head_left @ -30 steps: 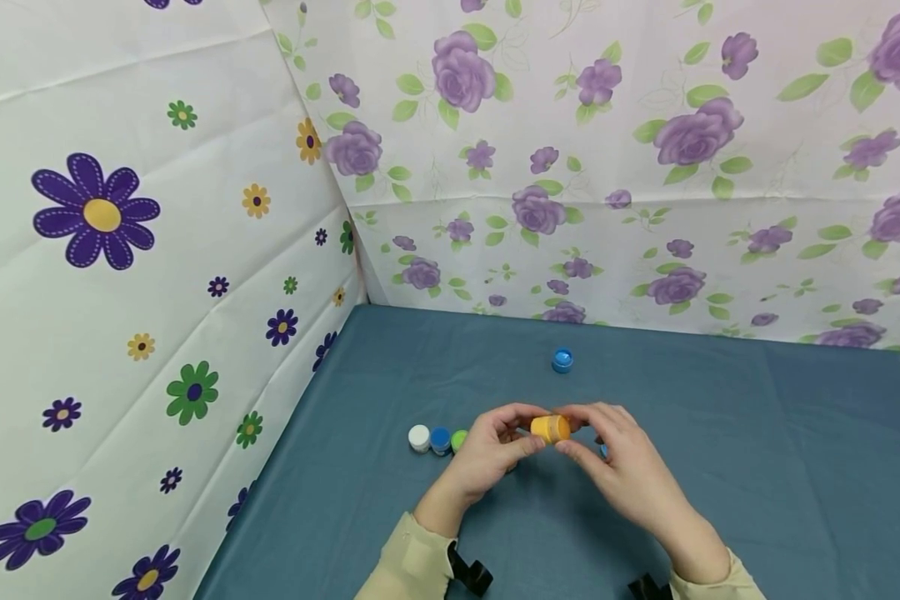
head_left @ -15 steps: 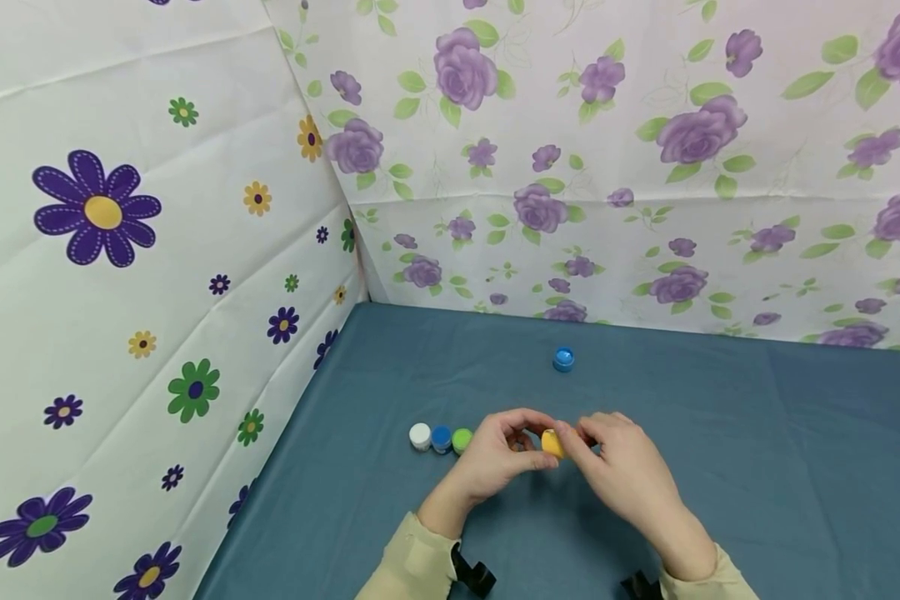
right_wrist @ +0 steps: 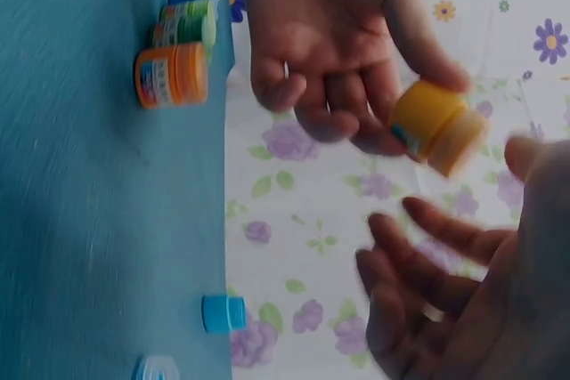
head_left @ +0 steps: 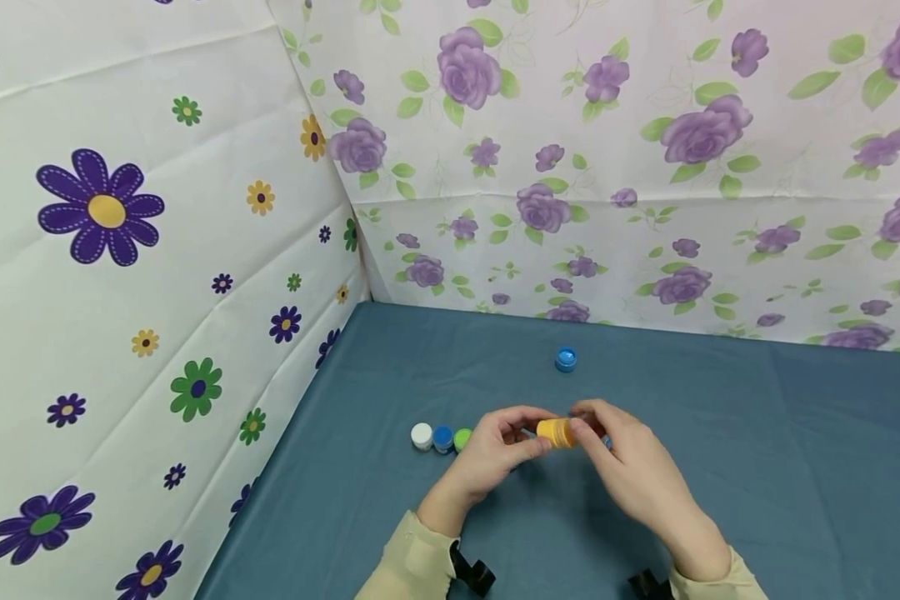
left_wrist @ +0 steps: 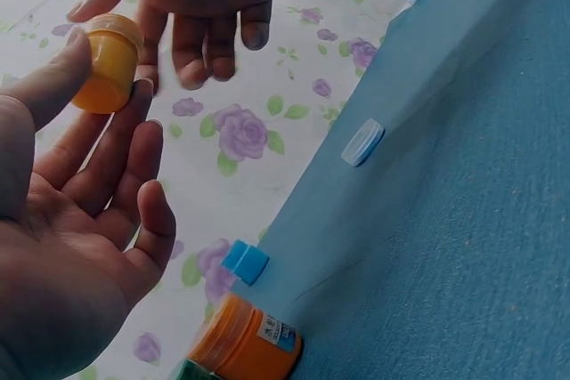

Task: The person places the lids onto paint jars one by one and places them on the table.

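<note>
My left hand (head_left: 495, 446) pinches a small yellow paint jar (head_left: 553, 432) between thumb and fingertips, above the table. The jar lies tilted on its side, its clear-rimmed lid (right_wrist: 460, 143) facing my right hand (head_left: 633, 462). Around that lid the right fingers are spread; a gap shows between them and the jar in the right wrist view. In the left wrist view the right thumb overlaps the lid's edge. A loose clear lid (left_wrist: 363, 142) lies on the cloth, mostly hidden behind the right hand in the head view.
A light blue jar (head_left: 566, 360) without its lid stands farther back. Left of my hands are white (head_left: 422, 435), blue (head_left: 442, 439) and green (head_left: 462, 438) capped jars in a row, with an orange jar (right_wrist: 171, 76) beside them. Blue cloth (head_left: 795, 467) covers the table; flowered sheets hang behind.
My right hand turned over the lid half a second ago, covering it, and has since loosened and spread its fingers. The left hand keeps its pinch on the yellow paint jar.
</note>
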### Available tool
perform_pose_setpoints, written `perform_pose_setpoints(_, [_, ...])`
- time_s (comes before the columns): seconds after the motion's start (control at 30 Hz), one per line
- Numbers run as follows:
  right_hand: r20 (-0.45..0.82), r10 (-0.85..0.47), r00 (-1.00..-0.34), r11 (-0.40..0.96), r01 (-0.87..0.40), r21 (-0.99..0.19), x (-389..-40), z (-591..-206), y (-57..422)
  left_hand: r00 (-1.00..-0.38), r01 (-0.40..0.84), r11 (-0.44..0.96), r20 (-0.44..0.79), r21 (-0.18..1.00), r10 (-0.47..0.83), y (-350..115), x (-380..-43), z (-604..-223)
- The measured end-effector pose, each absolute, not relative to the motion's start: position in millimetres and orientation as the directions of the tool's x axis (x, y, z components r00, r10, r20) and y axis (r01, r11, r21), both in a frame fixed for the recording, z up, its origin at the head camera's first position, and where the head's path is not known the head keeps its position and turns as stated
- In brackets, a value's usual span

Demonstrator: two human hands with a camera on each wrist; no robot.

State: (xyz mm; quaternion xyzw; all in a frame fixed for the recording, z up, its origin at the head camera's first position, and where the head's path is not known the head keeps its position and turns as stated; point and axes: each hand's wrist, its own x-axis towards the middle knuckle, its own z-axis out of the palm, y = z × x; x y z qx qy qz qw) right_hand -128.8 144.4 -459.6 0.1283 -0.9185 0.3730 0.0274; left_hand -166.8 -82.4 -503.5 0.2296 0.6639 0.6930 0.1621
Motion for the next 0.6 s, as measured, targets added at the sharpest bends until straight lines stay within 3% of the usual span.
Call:
perform_pose_setpoints(0.3, [0.442, -0.382, -0.811, 0.602, -0.582, -0.547, -129.9, -467.4, 154.5, -0.846, 0.047, -0.101, 0.094, 0.994, 0.525, -85.1, -168.1, -503.4])
perform_pose_setpoints(0.43, [0.486, -0.387, -0.784, 0.622, -0.611, -0.49, -130.3, -466.7, 152.5, -0.845, 0.05, -0.103, 0.097, 0.993, 0.525, -85.3, -168.3, -503.9])
perform_pose_setpoints(0.6, [0.432, -0.359, -0.827, 0.684, -0.548, -0.481, -129.3, -465.6, 146.2, -0.849, 0.063, -0.105, 0.108, 0.992, 0.517, -84.1, -168.1, -503.4])
